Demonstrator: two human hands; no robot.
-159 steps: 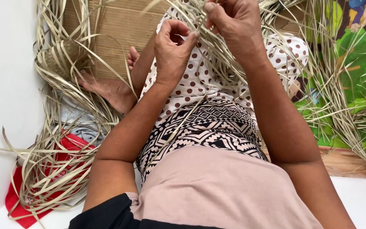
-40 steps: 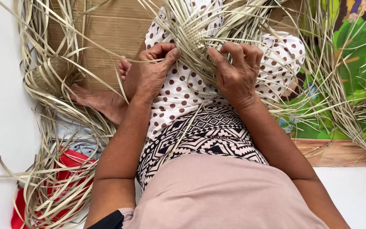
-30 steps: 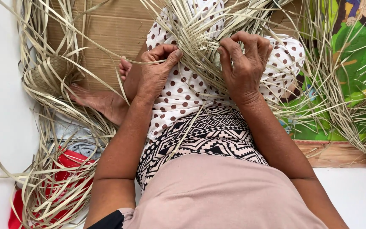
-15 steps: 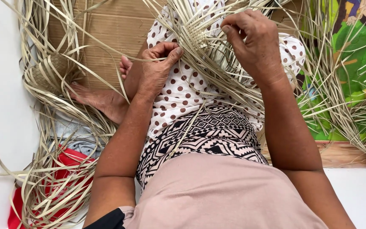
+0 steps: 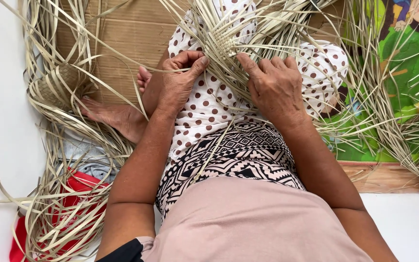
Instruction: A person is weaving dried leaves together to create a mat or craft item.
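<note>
A small woven patch of pale dried leaf strips [image 5: 223, 42] rests on my lap, over a white cloth with brown dots [image 5: 209, 104]. Long loose strips fan out from it on all sides. My left hand [image 5: 178, 82] pinches strips at the patch's left edge between thumb and forefinger. My right hand [image 5: 272, 87] lies just right of the patch, fingers curled down onto the strips, forefinger tip touching the weave. My bare foot [image 5: 115, 114] shows at the left.
Flattened brown cardboard [image 5: 127, 34] lies under my legs. A tangled heap of strips [image 5: 59, 145] runs down the left over a red cloth [image 5: 78, 184]. A green picture mat [image 5: 408, 73] with more strips sits right. White floor [image 5: 1, 121] borders both sides.
My right hand rose up and to the right above the weave, pulling a strip, then came back down onto the strips beside the patch. My left hand stayed pinched at the left edge.
</note>
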